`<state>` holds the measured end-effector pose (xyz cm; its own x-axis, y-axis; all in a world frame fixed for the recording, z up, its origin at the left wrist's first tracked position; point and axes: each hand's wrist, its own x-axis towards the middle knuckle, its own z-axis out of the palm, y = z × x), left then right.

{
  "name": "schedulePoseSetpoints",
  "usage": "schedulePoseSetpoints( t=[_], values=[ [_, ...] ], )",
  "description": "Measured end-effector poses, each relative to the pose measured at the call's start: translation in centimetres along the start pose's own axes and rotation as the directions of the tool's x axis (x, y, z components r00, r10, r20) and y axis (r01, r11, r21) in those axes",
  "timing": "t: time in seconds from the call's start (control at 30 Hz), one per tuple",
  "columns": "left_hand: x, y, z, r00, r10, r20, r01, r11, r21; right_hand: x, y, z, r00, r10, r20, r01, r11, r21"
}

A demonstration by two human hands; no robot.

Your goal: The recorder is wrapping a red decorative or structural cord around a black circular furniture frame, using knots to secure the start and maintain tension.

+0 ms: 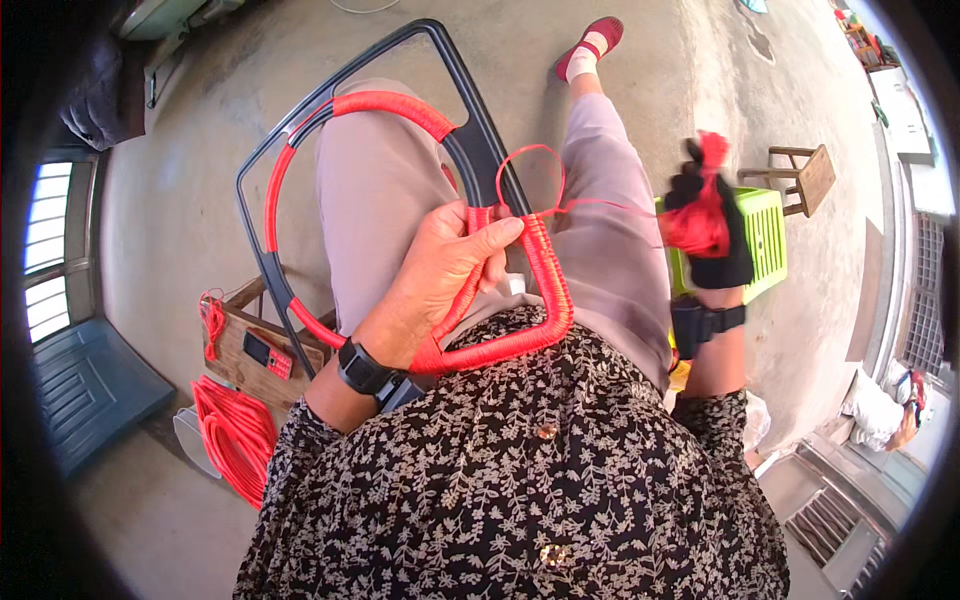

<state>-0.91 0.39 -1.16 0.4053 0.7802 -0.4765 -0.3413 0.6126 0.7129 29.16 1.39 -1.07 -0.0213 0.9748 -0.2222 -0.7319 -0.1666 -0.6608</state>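
Across my lap leans a black frame (478, 120) with a rounded inner loop, much of it wound with red cord. My bare left hand (455, 260) is closed round a wrapped bar near the corner, its thumb pressed on the windings. A thin red cord (600, 203) makes a loose loop above that thumb and runs right to my right hand (715, 215). That hand wears a black glove and is blurred by motion. Red material lies at its palm and fingers, and the cord ends in its grip. How its fingers close is hard to make out.
At left, a wooden stool (240, 372) carries a phone (268, 353) and a small red cord bundle (213, 325). Beside it lies a large red coil (235, 435). On the right are a green plastic crate (766, 240) and another wooden stool (815, 180).
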Motion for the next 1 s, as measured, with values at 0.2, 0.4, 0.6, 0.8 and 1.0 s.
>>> schedulePoseSetpoints(
  t=[0.2,0.4,0.6,0.8,1.0],
  values=[
    [0.0,0.1,0.8,0.999,0.001,-0.038,-0.001,1.000,0.000,0.4,6.7,6.8,0.840,0.524,0.141,-0.263,0.621,-0.739],
    [-0.1,0.1,0.5,0.997,0.022,-0.068,-0.021,1.000,0.013,1.3,1.8,1.0,0.964,0.240,-0.114,-0.249,0.672,-0.697],
    [-0.2,0.3,0.6,0.999,0.023,-0.035,-0.023,1.000,-0.009,0.8,-4.3,-3.4,0.906,-0.316,-0.282,-0.135,0.415,-0.900],
    [-0.1,0.2,1.0,0.999,0.033,-0.031,-0.035,0.996,-0.083,-0.5,1.1,3.7,0.961,0.165,-0.220,-0.275,0.528,-0.803],
    [0.2,-0.4,0.9,0.999,0.032,-0.041,-0.035,0.996,-0.080,0.1,5.6,7.8,0.882,0.471,0.006,-0.263,0.502,-0.824]
  ],
)
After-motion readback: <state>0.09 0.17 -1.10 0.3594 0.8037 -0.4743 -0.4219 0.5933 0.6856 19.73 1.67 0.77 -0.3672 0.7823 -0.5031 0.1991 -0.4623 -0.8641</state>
